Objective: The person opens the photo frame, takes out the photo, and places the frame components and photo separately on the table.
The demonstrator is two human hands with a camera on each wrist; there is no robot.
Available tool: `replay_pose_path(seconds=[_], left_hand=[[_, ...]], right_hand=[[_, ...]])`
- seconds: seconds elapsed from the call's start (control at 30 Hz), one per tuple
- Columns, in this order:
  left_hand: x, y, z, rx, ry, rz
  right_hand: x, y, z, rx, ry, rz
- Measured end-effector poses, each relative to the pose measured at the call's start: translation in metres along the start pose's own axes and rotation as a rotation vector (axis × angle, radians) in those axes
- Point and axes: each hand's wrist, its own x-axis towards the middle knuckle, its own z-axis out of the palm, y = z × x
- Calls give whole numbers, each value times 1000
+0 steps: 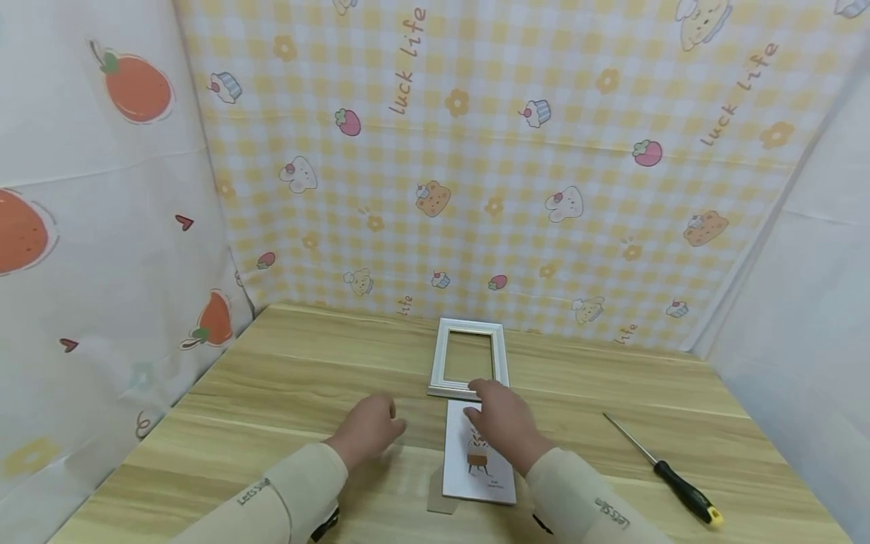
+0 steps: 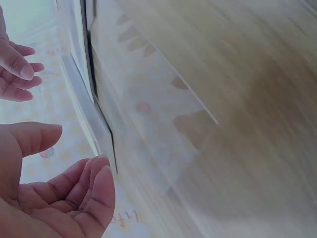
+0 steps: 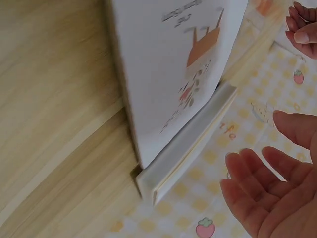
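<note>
A white card with a printed picture of a potted plant [image 1: 479, 483] lies on the table just in front of a white picture frame [image 1: 438, 359], which has an open middle. My right hand [image 1: 506, 423] hovers over the card's upper part, fingers loosely bent, holding nothing; the right wrist view shows its palm side. To the left of the card is my left hand [image 1: 370, 429], also without anything in it, thumb and fingers apart. A clear, shiny sheet [image 2: 158, 114] lies on the table near the left hand and mirrors the patterned backdrop. A tan flap [image 1: 442, 499] sticks out from beneath the card's lower left.
A screwdriver [image 1: 680, 487] with a black and yellow handle lies at the right of the wooden table [image 1: 285, 378]. Behind the table hangs a yellow checked cloth [image 1: 476, 166]; white cloths [image 1: 102, 249] close in both sides.
</note>
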Motion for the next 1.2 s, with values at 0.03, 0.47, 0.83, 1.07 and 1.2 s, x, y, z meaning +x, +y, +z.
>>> replay_pose_path(seconds=[0.03, 0.47, 0.83, 1.07, 1.2], left_hand=[[0, 1, 1, -15, 0, 7], [5, 5, 17, -91, -34, 86], [9, 17, 31, -133, -75, 91], [15, 22, 45, -124, -81, 80], [17, 25, 52, -121, -103, 25]], right_hand=[[-2, 3, -2, 3, 4, 8], [-28, 42, -8, 12, 11, 84], [-47, 55, -12, 60, -18, 154], [-51, 57, -12, 88, -101, 193], [-52, 57, -10, 95, -118, 192]])
